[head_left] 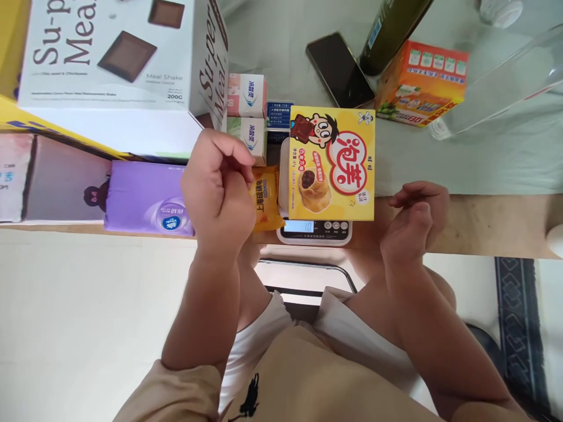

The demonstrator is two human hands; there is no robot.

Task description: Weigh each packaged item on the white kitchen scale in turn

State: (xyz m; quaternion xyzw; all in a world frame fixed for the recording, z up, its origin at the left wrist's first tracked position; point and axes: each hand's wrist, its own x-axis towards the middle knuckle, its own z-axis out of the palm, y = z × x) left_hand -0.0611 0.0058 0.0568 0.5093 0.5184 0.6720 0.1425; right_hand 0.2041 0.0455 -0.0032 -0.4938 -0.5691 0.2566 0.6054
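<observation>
Yellow box sits on the scale between two curled hands

The yellow box [332, 164], a flat-sided square of smooth printed card, lies on the scale [314, 232], covering most of its pale, round-cornered body. Only a front strip with a lit display and round buttons stays exposed, near the desk [479, 220] edge, which is bare brown with a wood-like look. A pale green cover [505, 167], smooth and slightly creased, spreads behind.

The left hand [217, 193] is folded into a loose fist, thumb against the bent fingers, in front of the orange packet [266, 199] and the purple pack [145, 196]; whether it touches them cannot be told. The packet is crinkled, shiny film; the pack is a soft, rounded block in smooth wrap. The right hand [413, 220], its fingers curled inward, is just beside the box, apart from it.

Above the pack stands a bulky white carton [132, 123] with crisp edges. Behind the box, a flat, glassy black phone [341, 70] lies near a dark green, rounded bottle [391, 35] and a glossy orange carton [422, 85].
</observation>
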